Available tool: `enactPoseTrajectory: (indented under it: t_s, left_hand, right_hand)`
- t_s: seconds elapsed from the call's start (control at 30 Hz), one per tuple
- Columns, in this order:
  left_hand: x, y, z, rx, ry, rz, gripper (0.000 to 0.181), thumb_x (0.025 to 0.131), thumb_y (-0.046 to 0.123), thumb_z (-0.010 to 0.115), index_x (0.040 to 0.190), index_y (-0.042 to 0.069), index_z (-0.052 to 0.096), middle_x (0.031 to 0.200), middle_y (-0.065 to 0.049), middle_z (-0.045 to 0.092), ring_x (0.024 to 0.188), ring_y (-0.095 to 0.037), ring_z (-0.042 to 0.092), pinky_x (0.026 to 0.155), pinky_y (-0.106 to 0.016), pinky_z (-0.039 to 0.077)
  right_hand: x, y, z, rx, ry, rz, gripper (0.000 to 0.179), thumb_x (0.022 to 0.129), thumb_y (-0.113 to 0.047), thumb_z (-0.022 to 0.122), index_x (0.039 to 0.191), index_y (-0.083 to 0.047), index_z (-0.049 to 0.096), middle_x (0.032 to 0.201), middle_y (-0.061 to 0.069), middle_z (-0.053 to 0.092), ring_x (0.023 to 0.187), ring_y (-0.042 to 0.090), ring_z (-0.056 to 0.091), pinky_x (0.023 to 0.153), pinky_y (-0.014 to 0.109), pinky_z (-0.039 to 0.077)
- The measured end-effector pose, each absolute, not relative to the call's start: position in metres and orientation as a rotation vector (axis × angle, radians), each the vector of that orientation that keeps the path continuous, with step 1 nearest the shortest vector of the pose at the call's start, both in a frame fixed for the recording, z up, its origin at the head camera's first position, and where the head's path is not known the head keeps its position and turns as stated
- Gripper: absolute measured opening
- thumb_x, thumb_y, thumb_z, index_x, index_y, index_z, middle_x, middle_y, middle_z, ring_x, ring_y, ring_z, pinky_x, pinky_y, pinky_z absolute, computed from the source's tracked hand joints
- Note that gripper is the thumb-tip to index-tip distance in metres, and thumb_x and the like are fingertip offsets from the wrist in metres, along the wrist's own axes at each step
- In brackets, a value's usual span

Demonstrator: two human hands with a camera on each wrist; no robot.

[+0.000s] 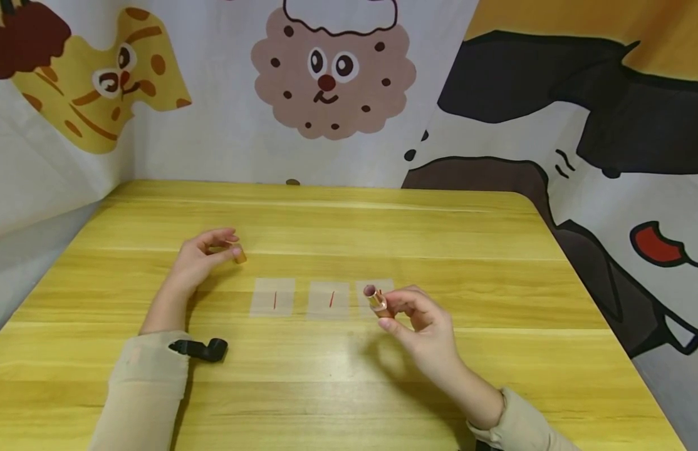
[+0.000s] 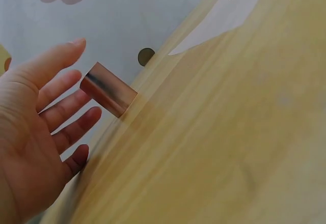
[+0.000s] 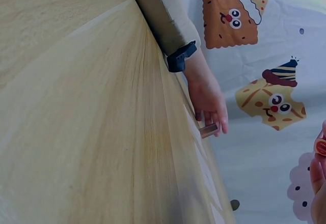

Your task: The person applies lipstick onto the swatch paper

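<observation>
My right hand (image 1: pixel 430 332) pinches a copper-coloured lipstick tube (image 1: pixel 379 304) between thumb and fingers. The tube is uncapped and tilted, its open end pointing up and left. A round red mark shows on the lipstick's base (image 3: pixel 321 147) in the right wrist view. Farther left, the matching copper cap (image 2: pixel 108 90) stands upright on the wooden table (image 1: pixel 326 388). Beside that cap is my left hand (image 2: pixel 38 112), fingers loosely spread and thumb held away from it. The fingertips come right up to the cap's side.
Three pale translucent squares lie in a row between the hands: a left square (image 1: pixel 261 304), a middle one (image 1: pixel 319 304) and a right one (image 1: pixel 363 310), partly covered by the lipstick. Each bears a short red line. A cartoon-printed curtain (image 1: pixel 213 144) hangs behind the table.
</observation>
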State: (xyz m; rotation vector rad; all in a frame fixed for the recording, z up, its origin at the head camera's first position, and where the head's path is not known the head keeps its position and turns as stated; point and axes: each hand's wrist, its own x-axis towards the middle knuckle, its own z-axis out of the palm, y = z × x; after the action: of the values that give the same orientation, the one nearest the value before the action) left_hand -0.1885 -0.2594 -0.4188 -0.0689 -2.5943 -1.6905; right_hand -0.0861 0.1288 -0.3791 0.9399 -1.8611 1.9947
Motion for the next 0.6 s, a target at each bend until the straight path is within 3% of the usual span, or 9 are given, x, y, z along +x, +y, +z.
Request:
enactPoseTrajectory:
  t_s: [0.6]
  left_hand:
    - [-0.189, -0.262, -0.43, -0.081, -2.658, -1.652, 0.049, 0.078, 0.033, 0.069, 0.117, 0.005, 0.058, 0.099, -0.007, 0.062, 0.088, -0.016, 0.055, 0.071, -0.019, 0.044]
  right_hand:
    - [-0.086, 0.128, -0.377, 0.957, -1.857, 1.983, 0.038, 0.067, 0.023, 0.063, 0.102, 0.009, 0.057, 0.093, 0.015, 0.059, 0.079, 0.021, 0.057, 0.074, 0.029, 0.048]
